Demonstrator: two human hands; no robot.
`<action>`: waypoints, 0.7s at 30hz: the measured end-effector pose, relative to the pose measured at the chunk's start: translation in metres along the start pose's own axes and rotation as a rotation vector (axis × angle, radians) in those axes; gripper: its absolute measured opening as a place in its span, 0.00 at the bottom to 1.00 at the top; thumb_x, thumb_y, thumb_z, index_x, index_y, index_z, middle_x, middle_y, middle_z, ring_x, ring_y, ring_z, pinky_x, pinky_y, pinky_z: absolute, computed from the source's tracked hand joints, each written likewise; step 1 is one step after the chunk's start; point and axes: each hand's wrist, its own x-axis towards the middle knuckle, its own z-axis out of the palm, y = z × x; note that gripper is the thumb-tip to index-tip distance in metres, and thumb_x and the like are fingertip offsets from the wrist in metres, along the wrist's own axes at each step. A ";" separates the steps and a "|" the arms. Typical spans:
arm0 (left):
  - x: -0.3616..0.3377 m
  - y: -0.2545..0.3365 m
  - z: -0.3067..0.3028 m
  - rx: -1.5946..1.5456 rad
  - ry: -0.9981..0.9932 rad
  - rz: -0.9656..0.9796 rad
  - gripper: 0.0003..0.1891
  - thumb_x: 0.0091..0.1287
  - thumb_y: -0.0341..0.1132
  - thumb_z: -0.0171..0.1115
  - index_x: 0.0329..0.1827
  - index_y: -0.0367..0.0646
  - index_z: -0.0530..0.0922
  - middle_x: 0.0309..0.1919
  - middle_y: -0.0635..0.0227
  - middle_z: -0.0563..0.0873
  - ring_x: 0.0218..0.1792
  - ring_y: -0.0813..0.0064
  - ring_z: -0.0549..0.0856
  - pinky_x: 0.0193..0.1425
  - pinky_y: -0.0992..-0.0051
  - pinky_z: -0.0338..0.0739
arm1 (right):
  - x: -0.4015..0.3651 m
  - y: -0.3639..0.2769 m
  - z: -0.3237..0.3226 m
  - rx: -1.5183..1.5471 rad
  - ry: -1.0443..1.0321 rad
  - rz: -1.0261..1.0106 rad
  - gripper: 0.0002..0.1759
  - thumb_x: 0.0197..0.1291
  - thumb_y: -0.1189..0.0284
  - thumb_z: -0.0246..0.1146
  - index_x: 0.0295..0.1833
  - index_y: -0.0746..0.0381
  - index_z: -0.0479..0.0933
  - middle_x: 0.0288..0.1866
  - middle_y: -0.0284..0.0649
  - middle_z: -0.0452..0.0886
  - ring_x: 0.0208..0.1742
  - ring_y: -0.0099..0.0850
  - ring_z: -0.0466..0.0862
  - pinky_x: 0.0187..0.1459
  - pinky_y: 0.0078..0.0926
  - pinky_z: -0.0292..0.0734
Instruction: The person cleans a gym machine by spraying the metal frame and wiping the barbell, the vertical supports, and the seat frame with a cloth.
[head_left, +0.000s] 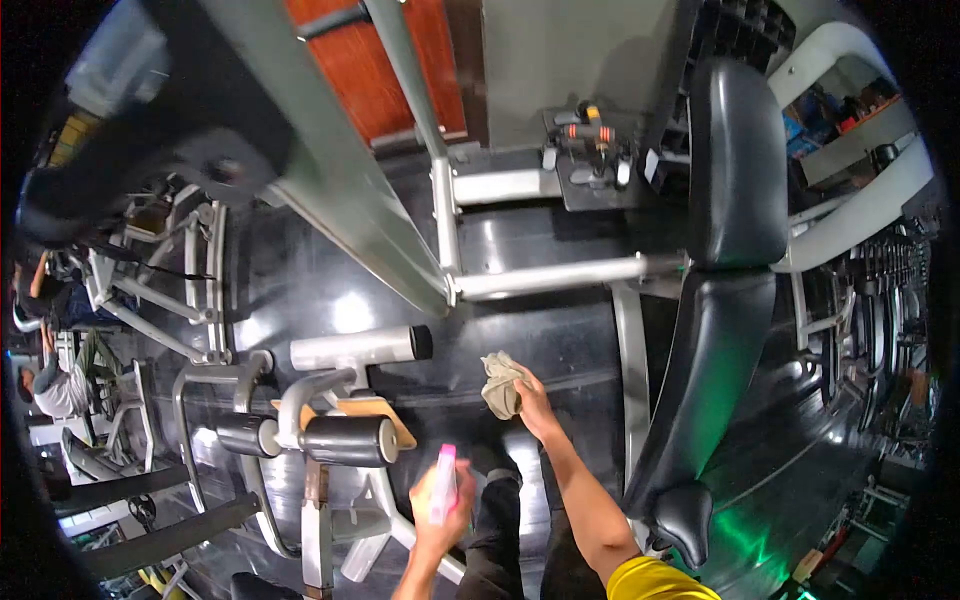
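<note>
My left hand point(432, 512), low in the middle of the head view, is closed around a slim pink bottle point(447, 478), slightly smeared by motion. Its top is bright pink and its body paler; whether it has a spray head I cannot make out. A crumpled beige cloth point(499, 388) is gripped by my right hand point(534, 404), held out above the dark floor. To the right of that arm stands a machine's black padded seat point(722, 375) with its backrest point(738, 165). Black roller pads point(350, 441) on a grey frame are left of my left hand.
A thick grey upright point(345, 200) slants across the upper left. Metal base bars point(550, 279) cross the floor point(540, 335) ahead. Small gear lies on a black platform point(590, 185) near the wall. People point(65, 390) are among machines at far left.
</note>
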 end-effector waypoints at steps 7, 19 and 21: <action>0.066 -0.016 0.063 -0.206 -0.012 -0.199 0.07 0.64 0.25 0.61 0.44 0.39 0.77 0.23 0.72 0.80 0.20 0.87 0.77 0.25 0.83 0.72 | -0.062 0.003 -0.084 0.100 0.170 0.101 0.24 0.67 0.71 0.58 0.68 0.62 0.64 0.63 0.39 0.72 0.64 0.32 0.73 0.64 0.31 0.70; 0.126 -0.054 0.129 -0.171 0.131 -0.096 0.07 0.64 0.24 0.62 0.42 0.37 0.74 0.32 0.74 0.78 0.24 0.88 0.76 0.27 0.84 0.72 | -0.053 -0.032 -0.167 -0.479 0.095 0.274 0.22 0.68 0.72 0.56 0.66 0.65 0.67 0.60 0.38 0.76 0.60 0.25 0.74 0.62 0.24 0.67; 0.138 -0.058 0.138 -0.221 0.241 -0.134 0.07 0.62 0.24 0.66 0.40 0.38 0.77 0.24 0.74 0.80 0.17 0.88 0.74 0.20 0.84 0.68 | -0.041 -0.066 -0.152 -0.511 0.070 0.268 0.22 0.69 0.72 0.55 0.67 0.64 0.68 0.60 0.37 0.76 0.60 0.25 0.74 0.62 0.23 0.67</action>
